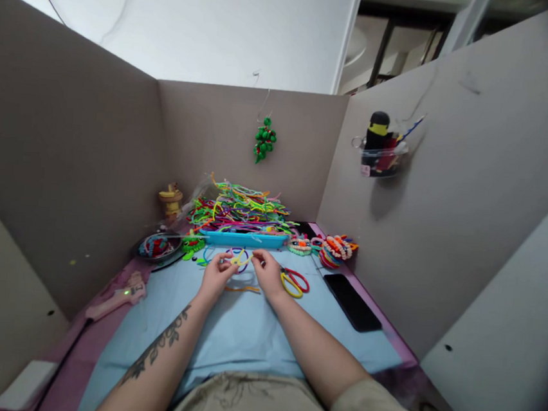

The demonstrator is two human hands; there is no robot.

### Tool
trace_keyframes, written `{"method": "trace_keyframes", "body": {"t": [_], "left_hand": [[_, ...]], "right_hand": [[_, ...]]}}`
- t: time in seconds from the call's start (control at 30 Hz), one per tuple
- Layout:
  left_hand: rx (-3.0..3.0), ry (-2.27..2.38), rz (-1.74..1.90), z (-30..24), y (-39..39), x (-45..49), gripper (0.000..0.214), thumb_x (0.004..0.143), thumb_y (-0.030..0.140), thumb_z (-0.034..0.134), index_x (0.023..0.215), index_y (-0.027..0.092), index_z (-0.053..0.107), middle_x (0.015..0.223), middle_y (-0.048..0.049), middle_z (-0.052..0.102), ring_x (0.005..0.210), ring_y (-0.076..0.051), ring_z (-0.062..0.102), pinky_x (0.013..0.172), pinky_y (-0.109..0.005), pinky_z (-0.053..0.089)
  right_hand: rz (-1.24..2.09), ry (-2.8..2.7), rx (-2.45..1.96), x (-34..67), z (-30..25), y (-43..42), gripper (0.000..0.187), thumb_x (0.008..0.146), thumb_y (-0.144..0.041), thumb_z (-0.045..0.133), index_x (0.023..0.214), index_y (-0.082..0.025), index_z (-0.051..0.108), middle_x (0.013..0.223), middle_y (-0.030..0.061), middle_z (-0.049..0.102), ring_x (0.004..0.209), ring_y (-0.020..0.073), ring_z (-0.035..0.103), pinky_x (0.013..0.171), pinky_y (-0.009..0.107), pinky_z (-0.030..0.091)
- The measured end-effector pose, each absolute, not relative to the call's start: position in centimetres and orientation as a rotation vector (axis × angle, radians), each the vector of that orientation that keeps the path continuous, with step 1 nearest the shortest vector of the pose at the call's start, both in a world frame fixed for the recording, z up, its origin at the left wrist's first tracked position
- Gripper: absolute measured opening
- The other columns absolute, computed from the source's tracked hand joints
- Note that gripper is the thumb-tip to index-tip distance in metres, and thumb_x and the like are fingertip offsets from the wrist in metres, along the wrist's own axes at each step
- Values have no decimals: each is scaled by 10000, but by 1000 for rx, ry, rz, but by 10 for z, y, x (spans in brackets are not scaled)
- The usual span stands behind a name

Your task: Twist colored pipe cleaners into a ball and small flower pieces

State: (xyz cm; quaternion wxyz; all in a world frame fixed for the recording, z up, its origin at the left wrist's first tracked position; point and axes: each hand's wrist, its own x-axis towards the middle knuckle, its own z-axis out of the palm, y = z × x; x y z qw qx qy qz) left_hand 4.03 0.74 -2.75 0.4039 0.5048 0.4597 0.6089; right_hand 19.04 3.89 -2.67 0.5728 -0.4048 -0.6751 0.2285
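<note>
Grey panels [85, 148] stand around the blue cloth [242, 332] | left hand [220, 272] pinches a yellow piece [237, 261], its shape too blurred for me | right hand [268, 273] pinches its other end | piece is before the blue tray [244, 239] | scissors [308, 282]: blades mostly hidden

No words, brand names or numbers can be read. A small, pink-and-white, squarish label [365, 170] sits low on the left of the clear plastic cup [389, 168] fixed to the grey right-hand panel [449, 203]; its marks are too small to make out. The pale pink plastic glue gun [114, 302] shows a lit green indicator light [126, 293], with a dark marking just beside it, illegible here. Thin dark lines on the beige-olive cloth shirt [245, 406] form no legible letters.
</note>
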Motion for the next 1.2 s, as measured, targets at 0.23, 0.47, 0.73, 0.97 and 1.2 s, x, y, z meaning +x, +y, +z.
{"method": "trace_keyframes", "body": {"t": [0.23,0.47,0.73,0.97,1.2], "left_hand": [[1287,1131,1494,-27,7,41,404,609,305,691,937,165,500,587,2,644,574,-130,609,579,-203,409],[1290,1181,1491,-27,7,40,410,592,310,699,917,161,499,583,-7,646,573,-139,612,576,-212,423],[1302,1136,1479,-26,6,41,435,595,341,697,935,160,496,602,-12,648,600,-161,627,573,-232,442],[1276,1101,1506,-25,6,40,428,589,325,700,928,153,504,628,-17,652,605,-160,630,607,-252,463],[1266,1105,1536,-26,6,40,416,577,319,707,915,154,531,625,-3,642,630,-163,634,619,-248,467]], "right_hand": [[431,-1689,-929,192,-25,38,164,718,-160,469,809,-188,603,780,25,607,725,154,532,704,281,433],[496,-1699,-859,190,-20,31,160,720,-163,468,776,-188,616,803,25,627,743,149,542,677,256,424],[711,-1653,-909,189,-32,45,136,700,-218,524,764,-181,639,724,9,599,705,146,537,680,262,427],[697,-1742,-1032,187,-32,42,133,612,-215,629,742,-209,656,1115,58,490,1095,225,430,966,370,303],[662,-1910,-964,181,-44,41,384,558,-181,662,935,-205,592,1221,79,415,1171,244,358,967,392,310]]}}
